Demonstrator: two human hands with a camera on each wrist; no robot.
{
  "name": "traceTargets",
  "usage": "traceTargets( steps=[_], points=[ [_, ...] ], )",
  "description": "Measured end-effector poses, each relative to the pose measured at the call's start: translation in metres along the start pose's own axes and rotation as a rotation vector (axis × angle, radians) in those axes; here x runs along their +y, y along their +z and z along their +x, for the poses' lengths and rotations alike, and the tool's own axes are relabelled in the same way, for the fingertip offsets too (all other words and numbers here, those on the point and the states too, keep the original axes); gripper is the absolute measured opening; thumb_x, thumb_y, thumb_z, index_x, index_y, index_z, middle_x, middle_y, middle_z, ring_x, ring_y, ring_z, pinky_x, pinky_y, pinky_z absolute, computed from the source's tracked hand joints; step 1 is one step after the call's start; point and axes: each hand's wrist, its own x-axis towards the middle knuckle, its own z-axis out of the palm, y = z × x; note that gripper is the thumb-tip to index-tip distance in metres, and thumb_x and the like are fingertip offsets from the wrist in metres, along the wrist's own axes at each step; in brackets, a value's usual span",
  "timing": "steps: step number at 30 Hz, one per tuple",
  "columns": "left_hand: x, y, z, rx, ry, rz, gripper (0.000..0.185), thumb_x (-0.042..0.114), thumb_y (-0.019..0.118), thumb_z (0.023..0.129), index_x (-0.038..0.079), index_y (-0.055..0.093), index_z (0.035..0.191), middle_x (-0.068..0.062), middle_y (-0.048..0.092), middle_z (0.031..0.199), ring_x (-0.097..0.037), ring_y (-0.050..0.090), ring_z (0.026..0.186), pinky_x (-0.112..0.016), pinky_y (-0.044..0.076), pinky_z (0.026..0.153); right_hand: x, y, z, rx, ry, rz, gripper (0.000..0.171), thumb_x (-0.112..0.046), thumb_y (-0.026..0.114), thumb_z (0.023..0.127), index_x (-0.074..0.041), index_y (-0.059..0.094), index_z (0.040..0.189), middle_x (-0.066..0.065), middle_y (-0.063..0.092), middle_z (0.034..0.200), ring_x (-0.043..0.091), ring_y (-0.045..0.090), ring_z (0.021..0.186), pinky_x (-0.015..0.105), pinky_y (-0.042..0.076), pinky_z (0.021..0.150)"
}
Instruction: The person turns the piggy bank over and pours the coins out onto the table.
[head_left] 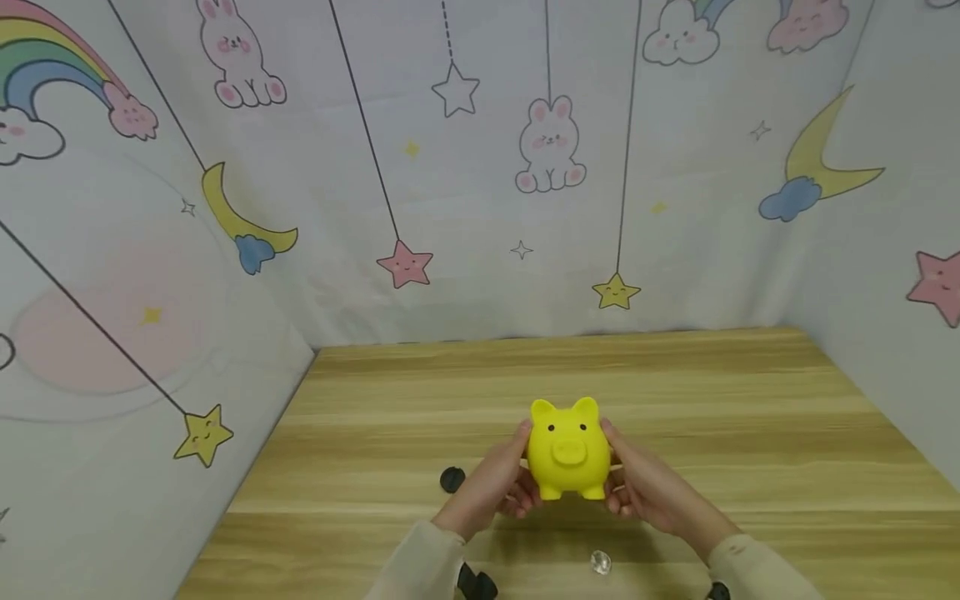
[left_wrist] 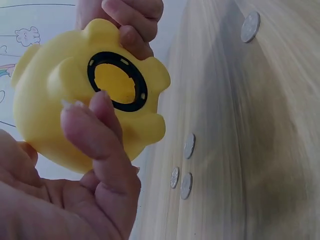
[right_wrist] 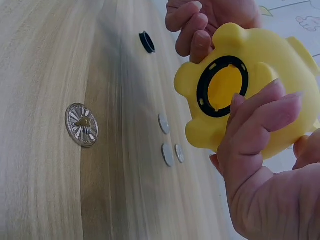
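Note:
A yellow piggy bank (head_left: 569, 454) is held up over the wooden table, its face toward the head camera. My left hand (head_left: 491, 482) grips one side of it, thumb high and fingers curled below. On the opposite side my right hand (head_left: 651, 487) holds it the same way. Both wrist views show the underside, where a black ring (right_wrist: 202, 90) surrounds an uncovered round hole. Beyond the left hand, a black round plug (head_left: 452, 479) lies on the table. Below the bank lies a silvery coin (head_left: 600, 562), its embossed face visible in the right wrist view.
Several more coins lie on the table, among them a close group with one coin (left_wrist: 186, 185) at its edge; the bank and hands hide them from the head view. Cloth walls (head_left: 480, 208) printed with stars and rabbits enclose the wooden table (head_left: 390, 400).

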Motion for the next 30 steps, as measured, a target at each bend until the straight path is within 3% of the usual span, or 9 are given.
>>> traceTargets(
  steps=[6, 9, 13, 19, 23, 30],
  points=[
    [-0.002, -0.001, 0.000, -0.004, 0.066, -0.012, 0.070, 0.070, 0.033, 0.098, 0.007, 0.059, 0.112, -0.010, 0.061, 0.083, -0.018, 0.058, 0.062, -0.027, 0.053, 0.051, 0.004, -0.005, -0.001, -0.024, -0.051, -0.018, 0.082, -0.076, 0.038, 0.092, -0.002, 0.050, 0.125, 0.010, 0.065, 0.091, 0.016, 0.062, 0.065, 0.022, 0.048, 0.050],
    [-0.003, -0.002, -0.001, -0.011, 0.103, -0.018, 0.068, 0.064, 0.035, 0.101, 0.008, 0.052, 0.135, -0.012, 0.058, 0.097, -0.024, 0.062, 0.071, -0.031, 0.056, 0.054, 0.007, -0.008, -0.002, -0.033, -0.099, -0.007, 0.080, -0.068, 0.040, 0.097, 0.001, 0.043, 0.137, 0.012, 0.065, 0.105, 0.022, 0.066, 0.076, 0.027, 0.054, 0.054],
    [-0.005, -0.003, 0.000, -0.047, 0.144, -0.061, 0.069, 0.060, 0.038, 0.102, 0.022, 0.025, 0.158, -0.013, 0.055, 0.111, -0.028, 0.063, 0.083, -0.035, 0.058, 0.059, 0.008, -0.009, -0.003, -0.059, -0.154, 0.032, 0.080, -0.059, 0.042, 0.101, 0.005, 0.031, 0.148, 0.019, 0.056, 0.127, 0.029, 0.065, 0.091, 0.037, 0.059, 0.063],
    [-0.007, -0.004, 0.003, -0.067, 0.197, -0.121, 0.068, 0.055, 0.043, 0.103, 0.025, 0.020, 0.159, -0.013, 0.050, 0.130, -0.026, 0.062, 0.088, -0.040, 0.058, 0.067, 0.006, -0.008, -0.004, -0.109, -0.209, 0.059, 0.078, -0.051, 0.042, 0.105, 0.005, 0.017, 0.154, 0.029, 0.038, 0.145, 0.032, 0.065, 0.099, 0.047, 0.059, 0.074],
    [-0.008, -0.006, 0.003, -0.083, 0.222, -0.136, 0.069, 0.051, 0.047, 0.103, 0.025, 0.018, 0.160, -0.014, 0.048, 0.135, -0.025, 0.061, 0.091, -0.041, 0.058, 0.070, 0.005, -0.009, -0.005, -0.133, -0.233, 0.071, 0.077, -0.046, 0.042, 0.106, 0.002, 0.007, 0.156, 0.026, 0.041, 0.144, 0.031, 0.064, 0.102, 0.048, 0.058, 0.078],
    [-0.008, -0.008, 0.002, -0.114, 0.280, -0.116, 0.066, 0.045, 0.048, 0.104, 0.029, 0.017, 0.159, -0.012, 0.047, 0.133, -0.024, 0.059, 0.097, -0.043, 0.057, 0.075, 0.005, -0.011, -0.007, -0.171, -0.278, 0.081, 0.071, -0.037, 0.041, 0.108, -0.002, 0.004, 0.158, 0.013, 0.057, 0.129, 0.027, 0.065, 0.102, 0.049, 0.056, 0.082]
  ],
)
